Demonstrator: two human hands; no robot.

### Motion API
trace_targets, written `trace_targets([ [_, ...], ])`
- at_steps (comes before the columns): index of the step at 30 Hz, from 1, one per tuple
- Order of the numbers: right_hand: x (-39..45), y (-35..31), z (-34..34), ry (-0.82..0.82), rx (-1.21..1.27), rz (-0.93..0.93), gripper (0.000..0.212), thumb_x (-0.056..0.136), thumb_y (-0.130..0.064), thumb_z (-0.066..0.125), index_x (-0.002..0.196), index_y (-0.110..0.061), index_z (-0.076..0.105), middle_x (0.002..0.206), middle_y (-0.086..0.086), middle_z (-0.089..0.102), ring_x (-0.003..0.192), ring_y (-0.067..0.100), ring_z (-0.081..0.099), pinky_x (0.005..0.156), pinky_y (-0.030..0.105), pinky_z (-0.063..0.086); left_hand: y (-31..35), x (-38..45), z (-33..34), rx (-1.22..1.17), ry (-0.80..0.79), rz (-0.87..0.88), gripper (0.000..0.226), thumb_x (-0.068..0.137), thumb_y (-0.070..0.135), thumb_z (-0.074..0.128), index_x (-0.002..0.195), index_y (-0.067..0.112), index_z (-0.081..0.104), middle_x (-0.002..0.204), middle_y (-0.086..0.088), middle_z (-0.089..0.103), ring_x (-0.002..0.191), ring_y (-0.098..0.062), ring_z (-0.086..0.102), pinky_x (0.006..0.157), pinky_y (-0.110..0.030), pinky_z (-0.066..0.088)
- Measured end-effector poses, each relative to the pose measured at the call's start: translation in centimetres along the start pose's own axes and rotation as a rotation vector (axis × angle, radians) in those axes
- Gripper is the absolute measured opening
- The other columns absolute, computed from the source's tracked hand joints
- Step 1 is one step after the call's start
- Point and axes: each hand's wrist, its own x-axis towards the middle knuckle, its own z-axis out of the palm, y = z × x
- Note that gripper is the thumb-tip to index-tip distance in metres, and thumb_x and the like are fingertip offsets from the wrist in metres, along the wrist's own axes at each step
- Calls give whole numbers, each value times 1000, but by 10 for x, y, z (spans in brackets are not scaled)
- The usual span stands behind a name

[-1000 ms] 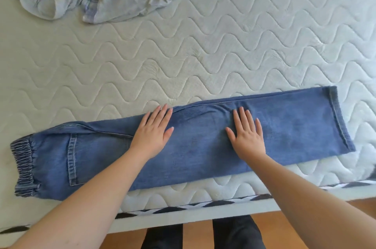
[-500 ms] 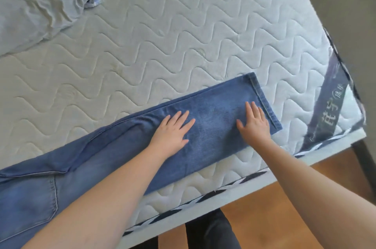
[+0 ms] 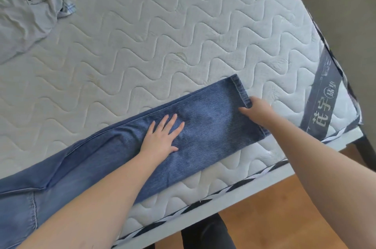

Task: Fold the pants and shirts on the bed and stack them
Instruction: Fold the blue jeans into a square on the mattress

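Observation:
Blue jeans (image 3: pixel 205 128) lie folded lengthwise along the near edge of the white quilted mattress (image 3: pixel 162 45), legs pointing right. My left hand (image 3: pixel 162 138) presses flat on the middle of the leg, fingers straight. At the hem, my right hand (image 3: pixel 255 111) has its thumb on top of the denim and its fingers curled round the cuff edge, gripping it. A crumpled light grey shirt (image 3: pixel 26 22) sits at the far left of the mattress.
The mattress's right end has a dark grey label band (image 3: pixel 321 102) with white characters. The bed frame edge (image 3: pixel 223 191) runs diagonally below the jeans. Wooden floor (image 3: pixel 284 218) and my dark-trousered legs (image 3: pixel 205 234) show beneath. A grey wall (image 3: pixel 345 4) stands right.
My right hand slid from lying flat on the leg to the hem and took hold of the cuff. The left hand stayed flat. The view shifted right along the jeans.

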Motion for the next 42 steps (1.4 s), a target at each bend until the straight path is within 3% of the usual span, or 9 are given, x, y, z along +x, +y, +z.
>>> trace_targets([
  [7, -71, -55, -12, 44, -40, -156, 20, 87, -28, 59, 90, -18, 43, 76, -5, 50, 70, 23, 49, 56, 32, 33, 4, -5, -24, -116, -72, 6, 81, 96, 53, 50, 156, 36, -2, 164, 1, -17, 152, -21, -10, 122, -50, 7],
  [10, -117, -85, -1, 61, 33, -234, 18, 92, -23, 52, 107, -22, 42, 85, -4, 55, 79, 27, 52, 63, 36, 41, -8, -19, -36, -214, 28, 77, 67, 99, 46, 47, 156, 30, 16, 166, -1, 5, 152, -20, 5, 122, -42, 12],
  [14, -176, -131, 25, 5, 10, -328, 50, 98, -25, 43, 143, -35, 25, 83, -1, 61, 74, 28, 55, 61, 37, 43, -54, -71, -29, -404, 259, 96, 57, 96, 28, 55, 150, 22, 38, 160, -1, 28, 150, -22, 20, 120, -40, 17],
  [18, -209, -174, 65, -74, -12, -395, 56, 101, -27, 40, 152, -34, 17, 89, 8, 66, 80, 34, 60, 65, 38, 47, -123, -133, 1, -469, 410, -193, 54, 95, 15, 56, 147, 13, 44, 153, -6, 41, 143, -26, 35, 116, -45, 29],
  [23, -232, -226, 116, -134, -5, -433, 54, 102, -27, 37, 152, -33, 17, 81, 8, 65, 75, 33, 59, 64, 40, 48, -167, -204, 52, -380, 425, -650, 54, 93, 17, 60, 143, 0, 46, 147, -20, 46, 138, -37, 41, 111, -52, 35],
  [25, -240, -246, 136, -164, -21, -445, 54, 102, -25, 37, 152, -32, 18, 78, 9, 65, 72, 33, 59, 65, 43, 50, -176, -226, 71, -368, 396, -735, 55, 96, 22, 57, 144, 0, 44, 149, -20, 44, 140, -36, 39, 112, -52, 34],
  [30, -264, -294, 185, -184, -98, -493, 52, 101, -23, 37, 149, -31, 20, 75, 8, 63, 67, 30, 57, 53, 35, 37, -194, -264, 106, -381, 316, -670, 50, 104, 31, 42, 150, 13, 39, 159, -14, 29, 145, -32, 31, 116, -49, 30],
  [36, -295, -340, 258, -214, -252, -502, 57, 102, -22, 34, 153, -29, 11, 77, 6, 58, 70, 29, 51, 59, 33, 37, -214, -296, 126, -396, 345, -543, 54, 90, 16, 64, 143, 11, 51, 151, -18, 42, 138, -35, 43, 109, -48, 39],
  [42, -302, -367, 319, -205, -422, -462, 68, 99, -14, 36, 156, -23, 1, 60, -4, 39, 51, 15, 37, 46, 29, 26, -235, -304, 136, -600, 360, -440, 45, 98, 11, 50, 143, 10, 50, 154, -11, 39, 144, -27, 35, 116, -40, 30],
])
